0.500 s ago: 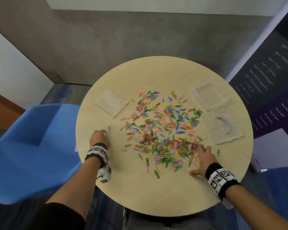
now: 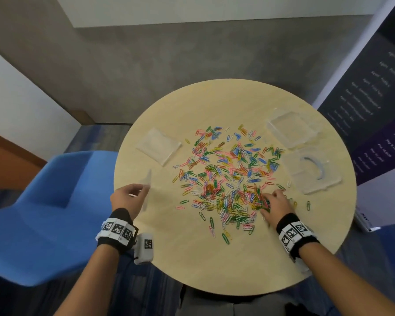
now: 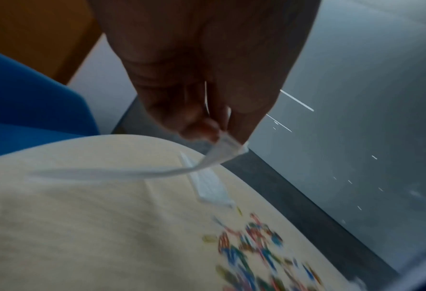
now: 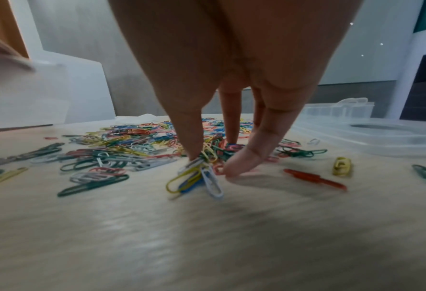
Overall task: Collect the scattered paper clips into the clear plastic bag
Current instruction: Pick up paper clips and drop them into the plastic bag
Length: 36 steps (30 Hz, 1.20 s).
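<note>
Several coloured paper clips [image 2: 228,176] lie scattered over the middle of the round wooden table [image 2: 214,265]. My left hand [image 2: 128,197] is at the table's left edge and pinches one edge of the clear plastic bag [image 2: 147,185], which is raised off the wood. In the left wrist view the bag [image 3: 132,173] trails limp from the left hand [image 3: 214,128]. My right hand [image 2: 275,201] is at the pile's near right side. There its fingers and thumb curl in on a small bunch of paper clips [image 4: 199,177], as the right hand [image 4: 211,163] shows up close.
A flat clear lid [image 2: 159,145] lies at the table's left. A clear box [image 2: 292,128] and a clear tray with a blue curved mark [image 2: 312,172] sit at the right. A blue chair [image 2: 43,201] stands left of the table, a dark banner [image 2: 374,99] to the right.
My left hand has lifted the bag off the table. My right hand has gone from flat beside the pile to curled fingers on clips at its edge.
</note>
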Available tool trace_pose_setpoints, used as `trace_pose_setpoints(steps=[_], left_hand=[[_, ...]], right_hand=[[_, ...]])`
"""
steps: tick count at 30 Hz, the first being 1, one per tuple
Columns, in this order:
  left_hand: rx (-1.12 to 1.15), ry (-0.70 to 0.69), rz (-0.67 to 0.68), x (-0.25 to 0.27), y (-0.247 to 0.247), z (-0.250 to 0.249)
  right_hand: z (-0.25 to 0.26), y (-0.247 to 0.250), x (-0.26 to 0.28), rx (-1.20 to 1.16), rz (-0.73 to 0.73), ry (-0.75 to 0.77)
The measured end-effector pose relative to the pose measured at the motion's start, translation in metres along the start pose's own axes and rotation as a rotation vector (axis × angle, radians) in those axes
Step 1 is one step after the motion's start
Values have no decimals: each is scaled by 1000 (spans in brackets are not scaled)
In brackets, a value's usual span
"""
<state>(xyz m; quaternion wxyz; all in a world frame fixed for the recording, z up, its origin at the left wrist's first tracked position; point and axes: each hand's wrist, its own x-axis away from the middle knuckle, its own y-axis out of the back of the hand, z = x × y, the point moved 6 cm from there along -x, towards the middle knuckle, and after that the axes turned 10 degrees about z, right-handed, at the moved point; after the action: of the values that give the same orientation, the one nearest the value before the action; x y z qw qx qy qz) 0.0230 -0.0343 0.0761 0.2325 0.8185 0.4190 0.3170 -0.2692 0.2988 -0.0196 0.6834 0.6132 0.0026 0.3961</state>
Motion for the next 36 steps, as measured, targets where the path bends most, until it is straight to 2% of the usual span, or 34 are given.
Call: trace_pose_setpoints(steps=[2,8,11,13,15,19,20,22,25,30,36], left_hand=[[-51,-38,66,7,-20,-8],[41,-94,362,14,-99,-21],[-2,-141,462,21,-127,-33],[-30,-172,456,24,-137,-41],[-27,-178,419,27,-143,-49],[-56,-241,370,32,-157,-68],[-62,-255,371,33,-161,-73],[-82,-277,370,34,-169,-81],[-88,-289,361,36,-176,-91],[-32,-301,350,36,-182,-93],[288,-181,360,33,-173,-83]], right_hand=[[6,3,-1,21,-21,24],[29,20,-12,59,10,38],[19,26,-12,-90,-15,-32],[11,32,-7,-280,-79,-68],[6,35,-1,-620,-87,-104],[43,33,14,-1521,171,-28],[58,34,18,-1659,237,0],[84,34,23,-1792,337,50],[106,23,21,-1809,374,67],[109,8,10,-1685,298,-23],[104,2,1,-1525,317,-61]])
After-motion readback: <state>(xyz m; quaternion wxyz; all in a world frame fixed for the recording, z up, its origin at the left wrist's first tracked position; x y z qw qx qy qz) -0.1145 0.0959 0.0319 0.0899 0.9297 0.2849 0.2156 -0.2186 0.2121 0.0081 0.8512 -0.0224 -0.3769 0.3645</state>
